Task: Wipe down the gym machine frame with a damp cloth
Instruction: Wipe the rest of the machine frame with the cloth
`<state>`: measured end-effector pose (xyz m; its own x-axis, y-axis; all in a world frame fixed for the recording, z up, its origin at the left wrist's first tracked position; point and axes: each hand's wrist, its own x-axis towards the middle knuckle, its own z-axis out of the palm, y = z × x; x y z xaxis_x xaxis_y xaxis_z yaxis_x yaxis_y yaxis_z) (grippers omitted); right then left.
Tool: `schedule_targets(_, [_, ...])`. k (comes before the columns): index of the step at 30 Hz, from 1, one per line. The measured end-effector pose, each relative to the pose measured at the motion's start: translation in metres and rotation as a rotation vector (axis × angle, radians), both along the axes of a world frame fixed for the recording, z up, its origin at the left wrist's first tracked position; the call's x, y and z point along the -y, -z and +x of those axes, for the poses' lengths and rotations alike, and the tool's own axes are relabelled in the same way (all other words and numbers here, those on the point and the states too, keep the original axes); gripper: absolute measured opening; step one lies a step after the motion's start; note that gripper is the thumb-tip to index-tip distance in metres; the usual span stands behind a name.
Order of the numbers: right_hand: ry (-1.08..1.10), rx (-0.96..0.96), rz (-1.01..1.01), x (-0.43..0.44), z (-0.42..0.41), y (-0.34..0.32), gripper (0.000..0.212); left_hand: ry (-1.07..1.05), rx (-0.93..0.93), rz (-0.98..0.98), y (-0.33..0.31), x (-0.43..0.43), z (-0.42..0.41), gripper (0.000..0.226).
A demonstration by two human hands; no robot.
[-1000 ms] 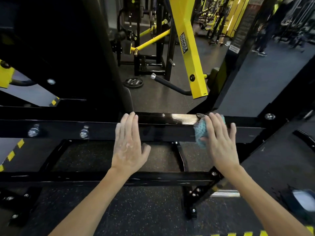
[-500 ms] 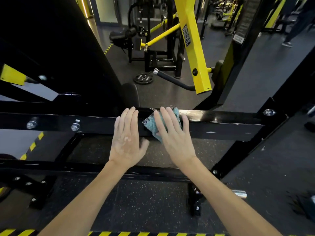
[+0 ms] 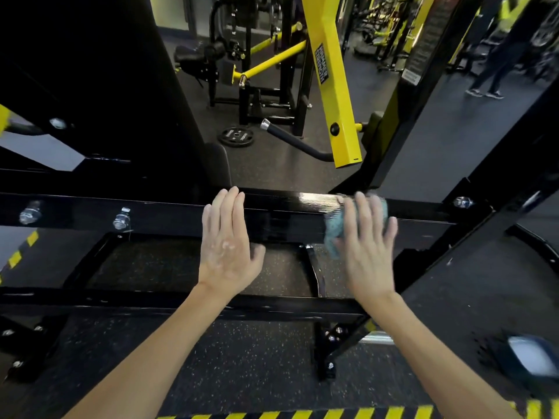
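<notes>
the right hand (image 3: 367,246) lies flat with fingers spread, pressing a teal cloth (image 3: 334,229) against the black crossbar (image 3: 169,217) of the machine frame, near the bar's right end where it meets a slanted black upright (image 3: 496,189); the hand and cloth are blurred, so the exact fold of the cloth is hard to tell; the left hand (image 3: 227,237) rests open and flat on the bar's middle, fingers together over the top edge, holding nothing;

risks, as a judgement: the cloth is pinned only by a flat palm, not gripped, so a quick stroke could leave it bunched or let it slide off the front face to the floor (image 3: 242,373); the bolt head (image 3: 461,202) at the right joint could snag the weave or scrape knuckles if the stroke runs on; the wet sheen on the bar's top edge beside the cloth suggests a slick surface, and the bracing left hand might slip on it;

the bar is a square-edged tube in glossy black paint, hard and smooth; two steel bolts (image 3: 121,219) stand proud toward its left end; the cloth looks soft, nubbly and crumpled; the floor is speckled rubber, matte and grainy.
</notes>
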<state>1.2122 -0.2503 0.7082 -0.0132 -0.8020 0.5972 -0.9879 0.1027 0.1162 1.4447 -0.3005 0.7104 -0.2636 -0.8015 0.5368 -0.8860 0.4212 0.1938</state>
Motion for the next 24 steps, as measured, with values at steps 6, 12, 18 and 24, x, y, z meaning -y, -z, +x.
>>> schedule_targets(6, [-0.141,-0.145,0.024,0.029,0.095,-0.003,0.084,0.017,0.043,0.010,-0.001,-0.001,0.006,0.088])
schedule_targets(12, [-0.155,-0.247,0.028,0.018,0.043,-0.009,0.086,0.088,0.115,0.022,-0.004,-0.006,-0.014,0.095])
schedule_targets(18, [-0.010,-0.160,0.044,-0.021,-0.082,-0.001,0.106,0.116,0.090,0.013,-0.008,-0.010,-0.065,0.083])
schedule_targets(24, [-0.010,0.031,-0.046,-0.033,-0.116,0.003,0.079,0.046,0.034,0.006,-0.008,-0.016,-0.082,0.083])
